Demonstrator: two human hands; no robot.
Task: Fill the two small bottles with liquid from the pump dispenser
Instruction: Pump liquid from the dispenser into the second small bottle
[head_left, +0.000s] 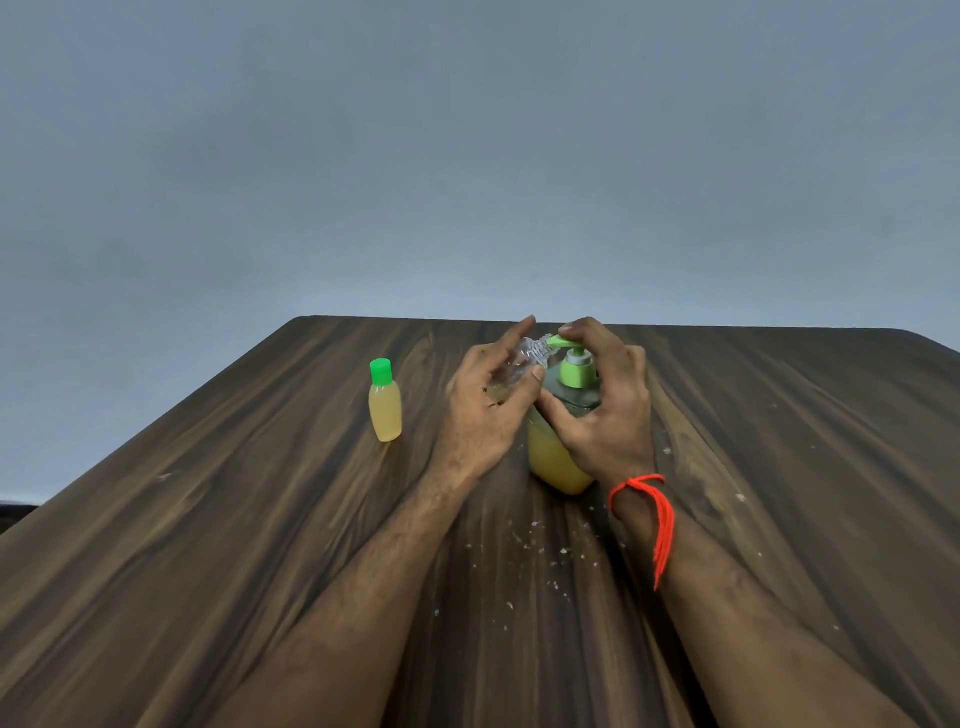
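Observation:
A pump dispenser (553, 457) with yellow liquid and a green pump head stands mid-table. My right hand (605, 410) wraps round its upper body, with the index finger lying on top of the green pump head (574, 371). My left hand (485, 410) holds a small clear uncapped bottle (524, 364) tilted, its threaded mouth right at the green nozzle. A little yellowish liquid shows near its bottom. A second small bottle (385, 413), filled with yellow liquid and closed with a green cap, stands upright to the left, apart from both hands.
The dark wood-grain table (208, 545) carries small pale crumbs in front of the dispenser. Its far edge runs just behind the hands against a plain grey wall. An orange thread (660, 519) is tied on my right wrist.

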